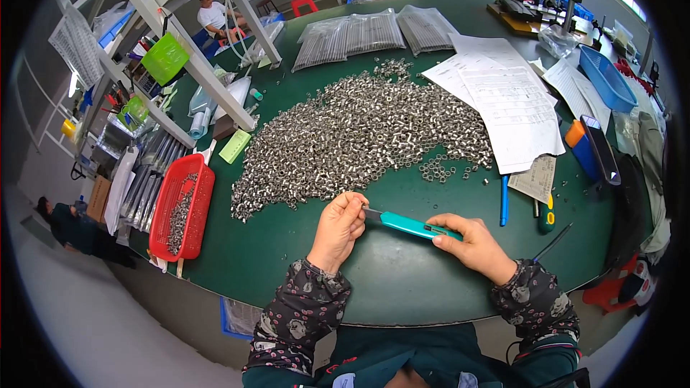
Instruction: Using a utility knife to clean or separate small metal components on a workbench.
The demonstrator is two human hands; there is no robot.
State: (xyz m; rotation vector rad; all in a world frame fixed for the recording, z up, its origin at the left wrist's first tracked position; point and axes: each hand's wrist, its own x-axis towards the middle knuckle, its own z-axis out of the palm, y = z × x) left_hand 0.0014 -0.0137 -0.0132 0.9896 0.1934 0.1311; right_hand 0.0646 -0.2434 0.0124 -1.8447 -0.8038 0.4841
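Observation:
My right hand (471, 244) is closed round the handle of a teal utility knife (413, 224), whose blade points left toward my other hand. The fingers of my left hand (340, 226) are pinched together at the blade's tip. A small metal ring seems to sit between those fingertips, mostly hidden by them. Just beyond both hands a wide heap of small metal rings (359, 129) spreads over the green table (402, 284). Several rings lie loose at the heap's right edge.
On the left stands a red basket (205, 205) with more metal parts. Clear bags of metal rods (374, 32) lie behind the heap. Papers (507, 111), a blue pen (504, 201), a green-yellow screwdriver (548, 215) and a phone (601, 149) are at right. A shelf frame (194, 65) rises at left.

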